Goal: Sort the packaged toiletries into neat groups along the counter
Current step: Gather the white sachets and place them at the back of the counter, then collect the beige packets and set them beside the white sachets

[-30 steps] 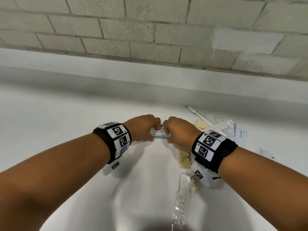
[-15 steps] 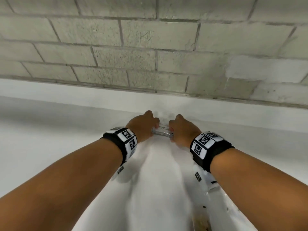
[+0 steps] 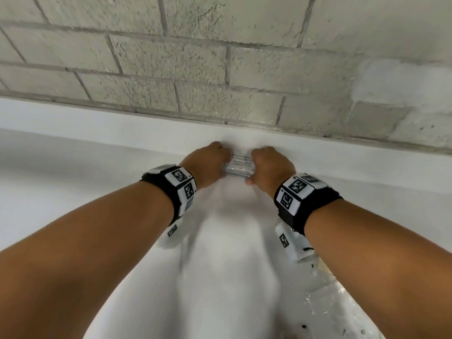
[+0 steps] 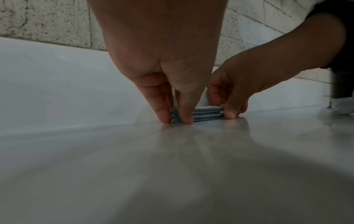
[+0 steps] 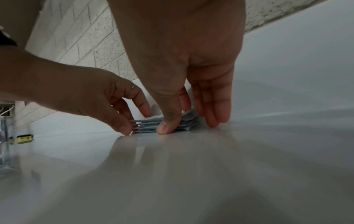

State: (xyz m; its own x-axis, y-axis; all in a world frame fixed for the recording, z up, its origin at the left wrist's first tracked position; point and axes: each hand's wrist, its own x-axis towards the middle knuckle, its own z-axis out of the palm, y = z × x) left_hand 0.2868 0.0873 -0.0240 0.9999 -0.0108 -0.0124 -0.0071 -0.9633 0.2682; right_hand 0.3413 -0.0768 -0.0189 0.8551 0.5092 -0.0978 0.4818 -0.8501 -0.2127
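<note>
A small stack of flat sachets (image 3: 241, 167), the top one printed "shampoo with conditioner", lies on the white counter (image 3: 232, 241) just in front of the raised back ledge. My left hand (image 3: 215, 160) pinches its left end and my right hand (image 3: 265, 165) pinches its right end. In the left wrist view, my left hand's fingertips (image 4: 166, 118) touch the counter at the stack (image 4: 207, 115). In the right wrist view, my right thumb sits in front of the stack (image 5: 147, 125) and my right hand's fingers (image 5: 216, 118) stand behind it.
Loose clear-wrapped toiletries (image 3: 337, 302) lie at the bottom right, under my right forearm. A grey block wall (image 3: 220, 69) rises behind the white ledge (image 3: 97, 118). Far left in the right wrist view stand a yellow-and-black item (image 5: 23, 138) and a metal fixture (image 5: 4, 136).
Both hands carried the sachet stack away from the loose pile towards the back wall. It now rests on the counter by the ledge, still held at both ends.
</note>
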